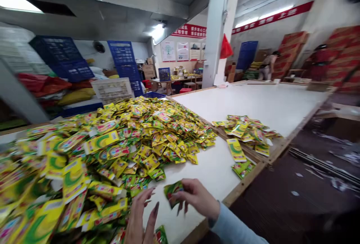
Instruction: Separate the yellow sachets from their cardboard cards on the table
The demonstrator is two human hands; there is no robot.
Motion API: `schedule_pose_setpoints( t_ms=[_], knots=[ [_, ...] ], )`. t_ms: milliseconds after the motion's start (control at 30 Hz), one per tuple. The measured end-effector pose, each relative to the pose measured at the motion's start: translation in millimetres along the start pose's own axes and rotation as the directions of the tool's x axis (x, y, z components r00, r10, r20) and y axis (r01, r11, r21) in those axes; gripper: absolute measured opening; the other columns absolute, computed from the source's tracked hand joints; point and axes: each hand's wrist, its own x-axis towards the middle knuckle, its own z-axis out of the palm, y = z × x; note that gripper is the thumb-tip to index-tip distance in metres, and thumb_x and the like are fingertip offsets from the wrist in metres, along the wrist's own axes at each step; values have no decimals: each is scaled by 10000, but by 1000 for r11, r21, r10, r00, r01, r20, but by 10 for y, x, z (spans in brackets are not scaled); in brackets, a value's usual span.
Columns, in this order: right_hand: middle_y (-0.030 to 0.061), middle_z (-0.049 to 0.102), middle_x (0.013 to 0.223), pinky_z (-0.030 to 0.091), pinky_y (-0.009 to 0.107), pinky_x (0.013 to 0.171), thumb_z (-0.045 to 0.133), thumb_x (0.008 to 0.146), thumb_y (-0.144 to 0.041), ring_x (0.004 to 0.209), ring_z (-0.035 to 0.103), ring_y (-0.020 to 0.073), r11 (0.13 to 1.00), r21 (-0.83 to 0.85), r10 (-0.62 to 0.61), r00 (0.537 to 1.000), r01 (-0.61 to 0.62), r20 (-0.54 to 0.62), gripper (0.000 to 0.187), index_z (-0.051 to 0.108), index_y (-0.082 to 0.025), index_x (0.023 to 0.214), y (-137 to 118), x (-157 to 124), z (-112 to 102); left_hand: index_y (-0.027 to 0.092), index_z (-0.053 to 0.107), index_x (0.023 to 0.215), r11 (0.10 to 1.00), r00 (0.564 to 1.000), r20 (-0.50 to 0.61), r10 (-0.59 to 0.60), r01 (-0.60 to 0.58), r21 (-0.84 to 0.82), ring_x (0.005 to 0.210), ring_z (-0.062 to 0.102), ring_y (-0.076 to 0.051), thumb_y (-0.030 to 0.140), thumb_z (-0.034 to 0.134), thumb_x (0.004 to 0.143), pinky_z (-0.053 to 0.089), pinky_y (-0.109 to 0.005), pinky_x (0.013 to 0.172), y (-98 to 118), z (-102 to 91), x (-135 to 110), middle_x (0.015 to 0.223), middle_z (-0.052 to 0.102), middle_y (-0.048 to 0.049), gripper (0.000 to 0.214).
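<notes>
My right hand (197,198) pinches a small green and red sachet (173,191) just above the white table top (213,169), near its front edge. Beside it, my left hand (142,217) has its fingers stretched out and apart, holding nothing, at the edge of a huge heap of yellow and green sachets (112,150). Another green sachet (161,235) lies under the left hand's wrist. The heap covers the left half of the table.
A smaller pile of sachets (247,129) lies to the right on a wooden rail, with loose ones (236,150) beside it. A second white table (253,103) stretches beyond. Blue crates (123,62), stacked boxes and two people stand at the back.
</notes>
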Motion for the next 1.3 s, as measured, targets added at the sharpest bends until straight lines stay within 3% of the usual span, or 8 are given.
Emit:
schedule_pose_setpoints(
  t_ms=[333, 567, 733, 833, 933, 1000, 1200, 1300],
  knots=[
    [-30, 583, 584, 411, 156, 336, 667, 715, -446, 407, 516, 68, 985, 159, 94, 986, -71, -140, 352, 567, -143, 865, 318, 18, -490, 235, 554, 1096, 731, 999, -33, 5, 19, 682, 1079, 474, -282, 303, 499, 770, 368, -451, 899, -395, -886, -12, 1095, 566, -81, 338],
    [72, 664, 811, 481, 213, 424, 610, 760, -444, 458, 594, 100, 991, 44, 121, 992, -123, 45, 399, 575, -159, 1036, 182, -157, -246, 263, 599, 1015, 599, 954, 181, 240, -292, 746, 1033, 534, -239, 198, 504, 795, 254, -409, 919, -418, -790, 65, 981, 681, -10, 248],
    [144, 202, 1463, 465, 354, 861, 598, 767, -269, 1082, 550, 268, 903, -394, -92, 972, 173, 217, 166, 677, -167, 872, -96, -392, 195, 290, 550, 1109, 768, 907, 247, 340, -420, 483, 1036, 539, -201, 243, 555, 796, 289, -358, 920, -37, -603, 92, 1001, 682, 6, 317],
    [140, 446, 1297, 410, 344, 934, 546, 797, -199, 1138, 491, 240, 821, -482, -222, 948, 307, 226, 178, 665, -193, 930, -164, -379, 322, 340, 535, 1120, 866, 908, 246, 339, -403, 296, 1124, 491, -198, 200, 559, 796, 267, -373, 988, 104, -453, 69, 1011, 671, 27, 354],
    [104, 570, 1027, 530, 267, 635, 565, 807, -293, 782, 620, 173, 951, -202, -224, 972, 235, 75, 184, 653, -177, 920, -54, -304, 369, 315, 427, 1231, 998, 993, -110, 53, -49, 39, 1269, 346, -247, 280, 588, 778, 258, -443, 1038, 108, -210, 17, 1269, 514, -41, 483],
    [66, 605, 855, 498, 216, 457, 592, 791, -377, 525, 582, 102, 986, 137, -88, 996, 90, -20, 258, 631, -156, 918, 97, -271, 431, 256, 280, 1331, 921, 944, -227, -239, 146, -361, 1293, 311, -299, 493, 625, 696, 316, -461, 1022, 97, -8, -29, 1404, 346, -112, 760],
    [17, 649, 666, 467, 165, 429, 732, 663, -393, 440, 569, 73, 868, 459, 174, 982, -188, 72, 380, 589, -145, 912, 326, -347, 538, 170, 535, 1108, 201, 584, 170, -794, 515, -833, 966, 621, -312, 572, 714, 525, 533, -372, 744, 211, 226, -97, 947, 689, -127, 730],
    [30, 654, 671, 478, 195, 406, 686, 710, -411, 396, 544, 77, 964, 267, 41, 994, -12, -106, 352, 572, -140, 904, 84, -370, 344, 172, 581, 990, 270, 635, 144, -759, 509, -818, 865, 658, -251, 466, 750, 539, 531, -326, 722, 282, 144, -56, 896, 701, -72, 564]
  ],
)
